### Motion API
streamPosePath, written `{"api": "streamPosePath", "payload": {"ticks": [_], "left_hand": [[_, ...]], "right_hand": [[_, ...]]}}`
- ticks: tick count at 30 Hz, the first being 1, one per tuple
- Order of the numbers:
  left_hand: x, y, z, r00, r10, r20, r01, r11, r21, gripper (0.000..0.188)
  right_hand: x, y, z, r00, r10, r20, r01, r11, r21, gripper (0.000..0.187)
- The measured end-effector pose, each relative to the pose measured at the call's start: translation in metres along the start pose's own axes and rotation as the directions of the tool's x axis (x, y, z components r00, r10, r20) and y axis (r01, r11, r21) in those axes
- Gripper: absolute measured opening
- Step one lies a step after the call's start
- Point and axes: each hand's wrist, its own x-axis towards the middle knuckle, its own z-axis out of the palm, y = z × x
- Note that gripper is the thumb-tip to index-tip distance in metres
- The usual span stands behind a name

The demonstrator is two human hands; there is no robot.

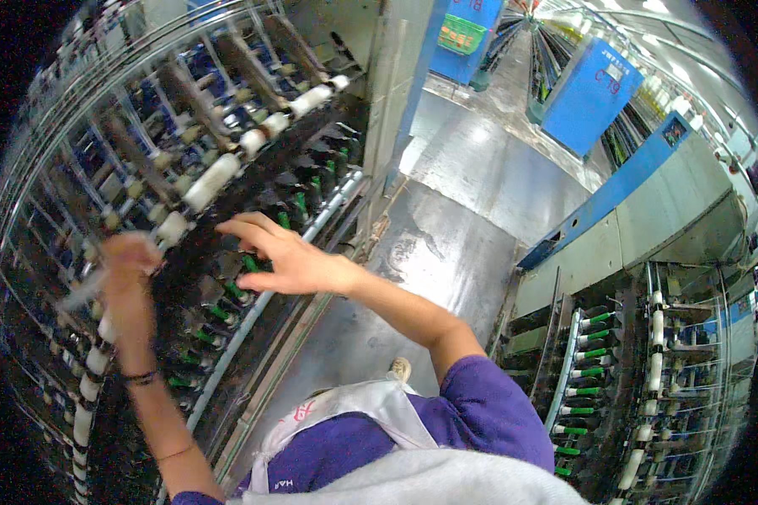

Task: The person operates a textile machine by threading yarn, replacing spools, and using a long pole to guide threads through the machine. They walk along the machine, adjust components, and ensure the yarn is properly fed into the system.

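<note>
At the left, my left hand [130, 257] is in front of the spinning machine's row of white rollers [215, 181], smeared by motion. A pale, stick-like thing [84, 290] juts out of its closed fingers, too blurred to name. My right hand [286, 257] reaches in from the right over the row of green bobbins [219, 313]. Its fingers are apart, thumb low beside a bobbin top, and I see nothing held in them. Whether the fingertips touch a thread or a bobbin cannot be made out.
A long metal rail [227, 358] runs along the front of the bobbins. Behind me to the right stands another machine with green bobbins [594, 353]. Between them lies a metal-plated floor [434, 244]. Blue cabinets [589, 97] stand farther down the aisle.
</note>
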Motion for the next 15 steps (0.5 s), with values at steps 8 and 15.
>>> {"api": "streamPosePath", "payload": {"ticks": [8, 15], "left_hand": [[-0.162, 0.121, 0.403, 0.527, -0.009, 0.850, 0.702, 0.568, -0.429, 0.029], [-0.187, 0.180, 0.563, -0.030, 0.258, 0.966, 0.778, 0.613, -0.140, 0.047]], "right_hand": [[-0.311, 0.104, -0.119, 0.483, 0.853, -0.200, -0.816, 0.521, 0.252, 0.028], [-0.488, 0.119, -0.238, 0.003, 0.958, -0.287, -0.707, 0.205, 0.677, 0.021]]}}
